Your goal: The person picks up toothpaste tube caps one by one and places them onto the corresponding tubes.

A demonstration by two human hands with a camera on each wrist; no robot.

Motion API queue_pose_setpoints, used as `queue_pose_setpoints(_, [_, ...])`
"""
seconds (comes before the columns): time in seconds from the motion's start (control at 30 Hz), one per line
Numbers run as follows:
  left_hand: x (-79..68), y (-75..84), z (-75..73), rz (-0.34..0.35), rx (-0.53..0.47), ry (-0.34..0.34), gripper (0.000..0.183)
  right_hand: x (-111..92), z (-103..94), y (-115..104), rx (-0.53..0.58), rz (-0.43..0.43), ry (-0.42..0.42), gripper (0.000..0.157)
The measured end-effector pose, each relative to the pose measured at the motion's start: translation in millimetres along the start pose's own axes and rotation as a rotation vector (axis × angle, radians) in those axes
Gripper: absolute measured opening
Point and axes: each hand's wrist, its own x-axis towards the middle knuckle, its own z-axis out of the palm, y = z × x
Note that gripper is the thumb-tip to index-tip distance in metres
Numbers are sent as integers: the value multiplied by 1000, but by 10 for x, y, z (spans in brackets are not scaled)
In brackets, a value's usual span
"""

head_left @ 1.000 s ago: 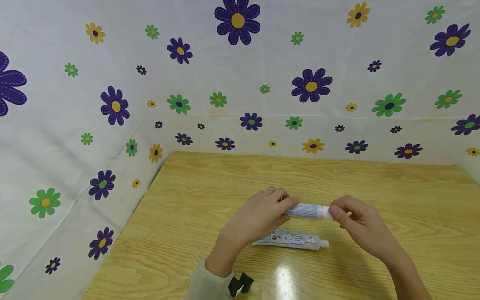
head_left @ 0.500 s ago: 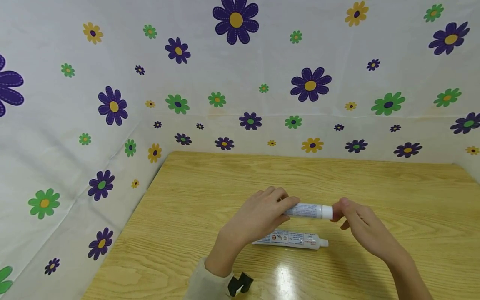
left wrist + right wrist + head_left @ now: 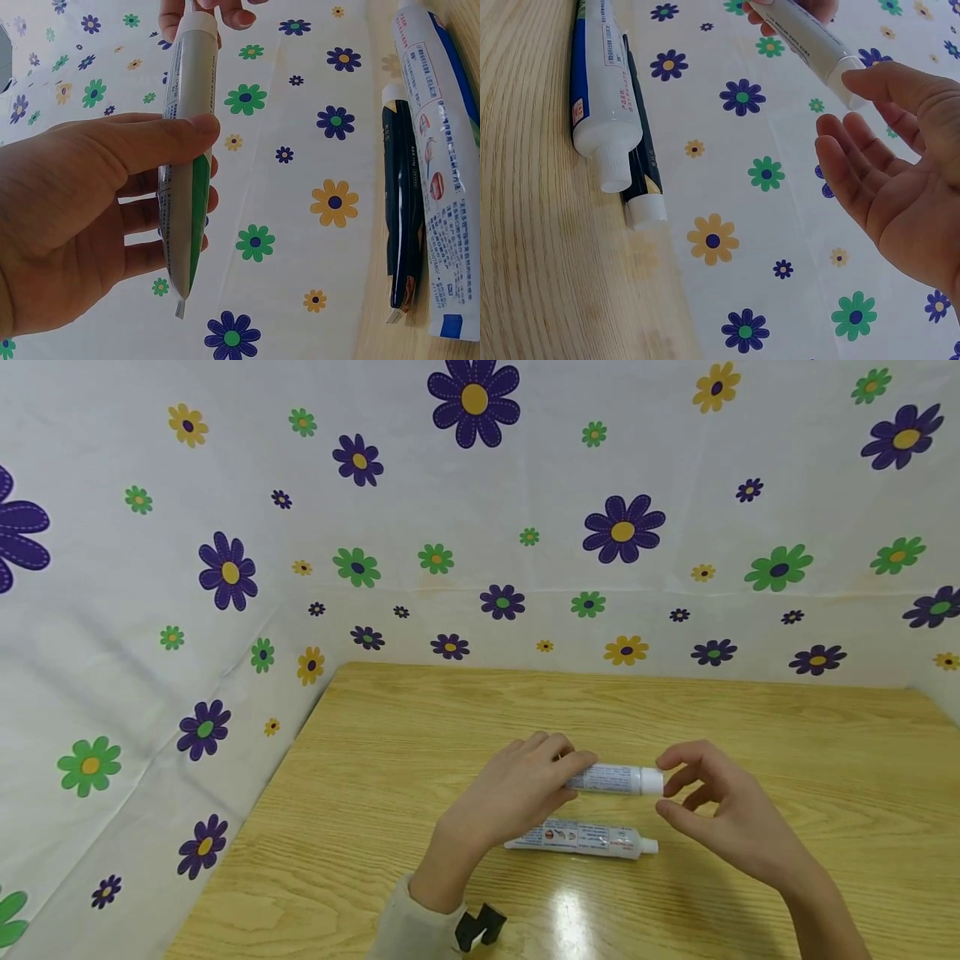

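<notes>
My left hand (image 3: 510, 793) holds a pale toothpaste tube (image 3: 611, 778) above the table, thumb on one side and fingers behind. Its white cap (image 3: 652, 782) points right. Around that cap end, my right hand (image 3: 742, 827) has its fingers and thumb spread apart. In the right wrist view the thumb (image 3: 885, 81) lies close to the cap; whether it touches cannot be told. A larger white toothpaste tube (image 3: 592, 839) lies on the table nearer to me. Beside it, the wrist views show a dark tube (image 3: 401, 202) with a white cap, hidden in the head view.
The wood-grain table (image 3: 420, 718) has a white flower-printed sheet (image 3: 450, 510) behind it and at its left side. A black clip-like piece (image 3: 480, 928) sits by the left sleeve (image 3: 420, 922).
My right hand was pinching the cap a second ago. Its fingers then came off and shifted, and now stand spread around the cap end. The left hand keeps its hold almost unmoved.
</notes>
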Motion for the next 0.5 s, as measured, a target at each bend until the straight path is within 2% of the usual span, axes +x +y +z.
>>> queue_pose_setpoints(0.13, [-1, -4, -5, 0, -3, 0, 40, 10, 6, 4, 24, -54, 16, 49])
queue_pose_setpoints(0.5, [1, -5, 6, 8, 13, 9, 38, 4, 20, 0, 29, -3, 12, 41])
